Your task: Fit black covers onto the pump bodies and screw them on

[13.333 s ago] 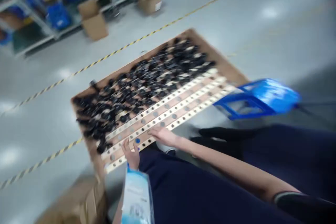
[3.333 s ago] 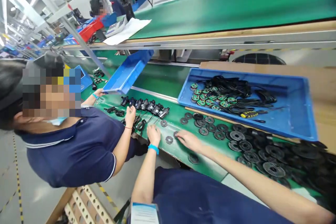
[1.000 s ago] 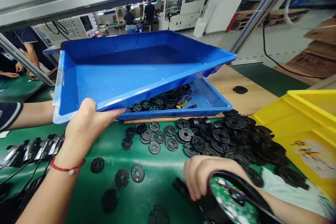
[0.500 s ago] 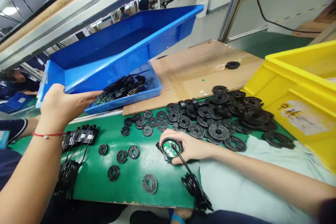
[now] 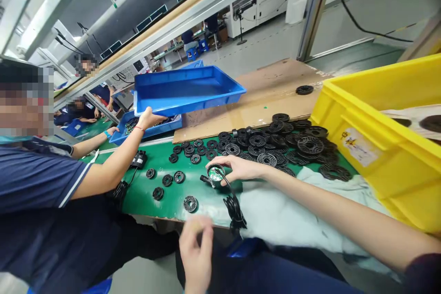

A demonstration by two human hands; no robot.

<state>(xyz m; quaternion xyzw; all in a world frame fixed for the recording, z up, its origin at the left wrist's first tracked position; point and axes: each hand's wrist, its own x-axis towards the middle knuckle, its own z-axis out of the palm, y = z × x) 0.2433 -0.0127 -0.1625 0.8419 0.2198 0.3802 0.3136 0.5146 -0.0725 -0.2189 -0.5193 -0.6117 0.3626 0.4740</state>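
My right hand (image 5: 234,168) grips a round black housing (image 5: 216,173) by its rim, over the green worktop (image 5: 144,202). A green circuit board shows in its open face, and a black cable runs down from it to a coiled bundle (image 5: 234,211). A short black plug-like end sticks out at its left. My left hand (image 5: 198,252) is in front of the worktop's near edge, its fingers curled and smeared by motion; nothing can be made out in it. Nearest to it lies a grooved black ring (image 5: 190,204).
Several black discs (image 5: 267,159) lie heaped before the yellow bin (image 5: 365,147). A pale cloth (image 5: 292,206) lies under my right forearm. At left, a co-worker's hand (image 5: 151,118) holds a blue tray (image 5: 193,96) above another blue tray (image 5: 155,131) with cabled parts. Cardboard (image 5: 258,92) lies behind.
The co-worker's arm and blue tray now appear farther off, with the co-worker's body in view. My left hand has risen into view from below. My right hand still holds the housing.
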